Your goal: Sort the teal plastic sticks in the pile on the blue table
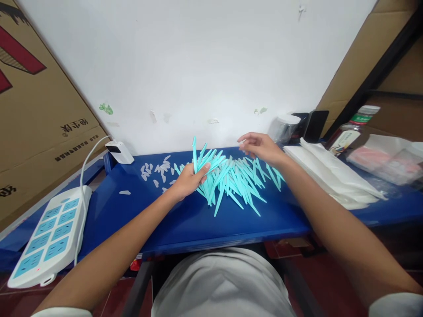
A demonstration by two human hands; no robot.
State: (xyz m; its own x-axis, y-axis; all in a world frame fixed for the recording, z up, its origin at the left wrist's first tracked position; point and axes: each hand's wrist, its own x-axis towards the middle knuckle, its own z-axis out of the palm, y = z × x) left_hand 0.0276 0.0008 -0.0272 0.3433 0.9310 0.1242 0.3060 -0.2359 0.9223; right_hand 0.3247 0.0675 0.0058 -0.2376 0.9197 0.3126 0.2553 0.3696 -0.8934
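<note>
A bunch of slim turquoise plastic sticks, shaped like eyebrow razors, is gripped in my left hand [192,179], with the thumb across them. One stick [194,154] points almost straight up. Right beside this hand, a loose pile of the same turquoise sticks [228,182] spreads over the blue table [211,231], tips pointing in many directions. My right hand [257,146] is raised above the pile's back right part, apart from it, with fingers bent together. A small pale bit shows at its fingertips, too blurred to name. Left of the pile lie several small translucent pieces [163,167], like caps.
A white power strip [62,235] and a white charger [121,152] with a cable are at the left. To the right are white bags [330,171], a lidded jar [284,128], a bottle [352,127] and a pink package [385,160]. A white wall [205,66] stands behind.
</note>
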